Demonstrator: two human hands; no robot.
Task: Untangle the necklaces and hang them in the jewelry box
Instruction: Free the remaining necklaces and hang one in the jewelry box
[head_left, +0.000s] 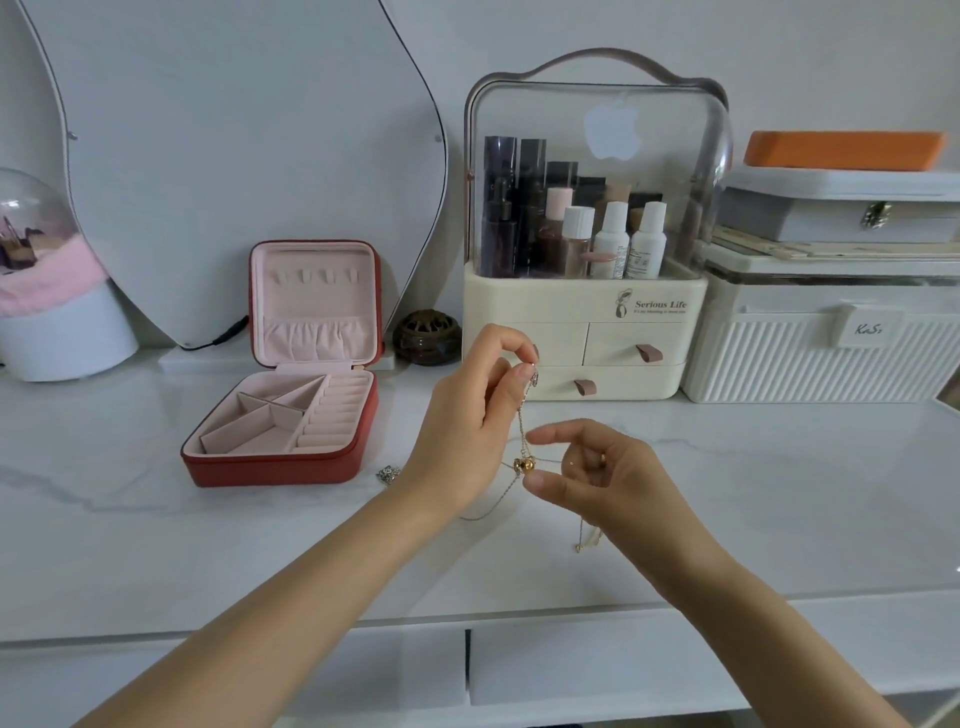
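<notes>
Gold necklace (523, 464) pinched between both hands.

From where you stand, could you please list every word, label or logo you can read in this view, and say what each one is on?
"Serious Life": printed on the cream cosmetic organizer, beside a small figure drawing.
A smaller line beneath it: too small to read.
"KaS", handwritten, last stroke unclear: on the tag of the white ribbed box.
Apple logo sticker, no words: on the clear lid.
Labels on the white bottles: too small to read.
</notes>
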